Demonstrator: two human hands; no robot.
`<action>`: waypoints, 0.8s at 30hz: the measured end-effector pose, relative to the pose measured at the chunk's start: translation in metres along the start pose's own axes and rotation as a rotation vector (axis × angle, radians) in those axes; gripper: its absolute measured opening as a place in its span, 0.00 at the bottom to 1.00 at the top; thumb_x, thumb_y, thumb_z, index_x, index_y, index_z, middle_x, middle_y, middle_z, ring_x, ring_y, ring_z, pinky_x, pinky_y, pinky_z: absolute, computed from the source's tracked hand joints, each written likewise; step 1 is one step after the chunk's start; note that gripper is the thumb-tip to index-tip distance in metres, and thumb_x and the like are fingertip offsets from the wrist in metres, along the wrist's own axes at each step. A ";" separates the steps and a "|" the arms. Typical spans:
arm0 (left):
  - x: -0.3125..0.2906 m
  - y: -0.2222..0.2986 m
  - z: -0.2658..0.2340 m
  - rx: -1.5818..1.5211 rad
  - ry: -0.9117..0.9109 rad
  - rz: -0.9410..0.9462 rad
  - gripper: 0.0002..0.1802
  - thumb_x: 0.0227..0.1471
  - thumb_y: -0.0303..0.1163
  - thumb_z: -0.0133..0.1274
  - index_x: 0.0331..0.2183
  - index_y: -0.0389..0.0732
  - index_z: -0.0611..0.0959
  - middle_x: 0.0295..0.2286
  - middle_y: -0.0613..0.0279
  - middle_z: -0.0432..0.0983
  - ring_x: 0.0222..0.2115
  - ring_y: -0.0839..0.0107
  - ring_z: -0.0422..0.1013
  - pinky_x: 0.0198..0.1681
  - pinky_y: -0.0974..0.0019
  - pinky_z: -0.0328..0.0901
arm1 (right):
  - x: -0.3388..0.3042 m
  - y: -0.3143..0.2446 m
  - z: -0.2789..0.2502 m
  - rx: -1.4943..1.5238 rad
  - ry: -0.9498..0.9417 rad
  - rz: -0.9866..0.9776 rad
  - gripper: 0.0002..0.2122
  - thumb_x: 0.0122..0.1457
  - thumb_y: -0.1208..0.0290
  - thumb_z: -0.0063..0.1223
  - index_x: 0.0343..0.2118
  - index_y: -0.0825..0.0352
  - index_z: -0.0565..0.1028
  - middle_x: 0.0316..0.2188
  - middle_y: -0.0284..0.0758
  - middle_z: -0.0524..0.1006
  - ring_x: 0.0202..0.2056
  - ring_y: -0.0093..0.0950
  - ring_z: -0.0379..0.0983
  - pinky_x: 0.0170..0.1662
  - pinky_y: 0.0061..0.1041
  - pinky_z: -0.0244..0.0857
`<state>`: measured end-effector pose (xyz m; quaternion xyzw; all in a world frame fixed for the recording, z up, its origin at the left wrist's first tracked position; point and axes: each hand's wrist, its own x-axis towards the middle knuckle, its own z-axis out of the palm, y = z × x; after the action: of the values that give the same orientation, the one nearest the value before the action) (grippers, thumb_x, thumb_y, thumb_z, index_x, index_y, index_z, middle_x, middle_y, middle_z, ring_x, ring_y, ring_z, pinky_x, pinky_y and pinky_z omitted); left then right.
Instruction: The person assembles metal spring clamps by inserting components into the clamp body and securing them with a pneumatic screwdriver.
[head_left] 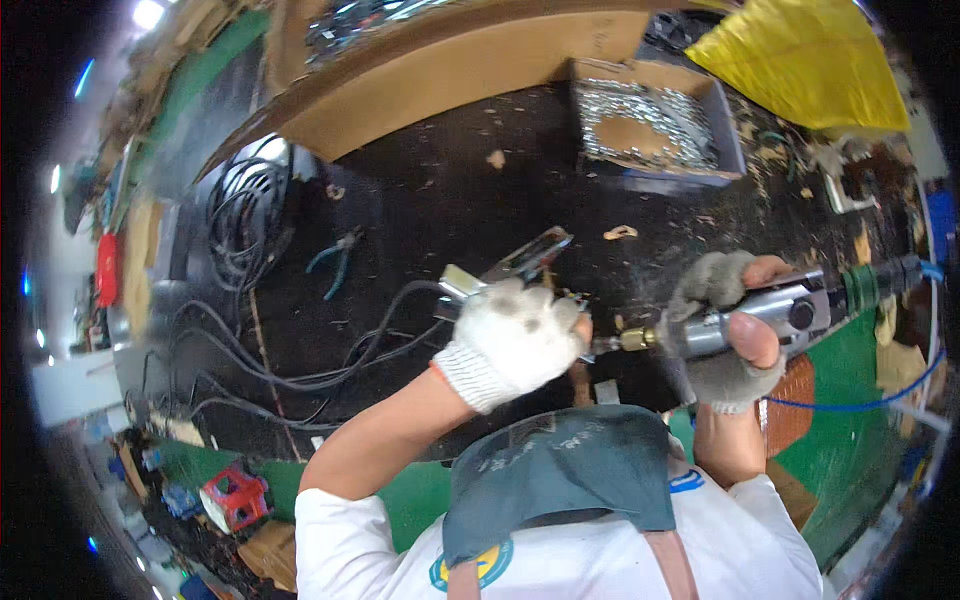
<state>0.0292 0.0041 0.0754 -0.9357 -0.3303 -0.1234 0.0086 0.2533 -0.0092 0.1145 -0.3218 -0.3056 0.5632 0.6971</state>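
My left hand (515, 335), in a white knitted glove, is closed around a metal part (530, 255) whose shiny, flat arm sticks out above the knuckles. A black cable (370, 372) runs left from beside this part. In a greyish glove with bare thumb and fingertip, my right hand (705, 285) grips a silver power screwdriver (790, 308) held nearly level. Its brass-coloured collar (637, 340) and bit point left at the part. The bit's tip meets the left hand's fingers; whether it touches a screw is hidden.
Small metal fasteners lie in an open carton (733, 135) at the back right, near a yellow bag (810, 65). A long cardboard box (460, 105) spans the back. Pliers (338, 265) and coiled cable (245, 225) lie left on the dark bench. A blue hose (870, 405) hangs at right.
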 end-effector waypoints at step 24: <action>0.040 -0.124 0.049 -0.199 -0.145 -0.600 0.32 0.51 0.45 0.58 0.55 0.42 0.78 0.52 0.50 0.74 0.52 0.52 0.73 0.57 0.52 0.67 | 0.107 0.006 -0.284 -0.044 0.639 0.227 0.04 0.55 0.69 0.53 0.30 0.62 0.73 0.29 0.34 0.77 0.33 0.35 0.77 0.46 0.40 0.75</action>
<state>-0.0062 0.1302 0.0295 -0.7994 -0.5773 -0.0851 -0.1433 0.4930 0.0673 -0.0553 -0.5290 -0.0461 0.5009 0.6835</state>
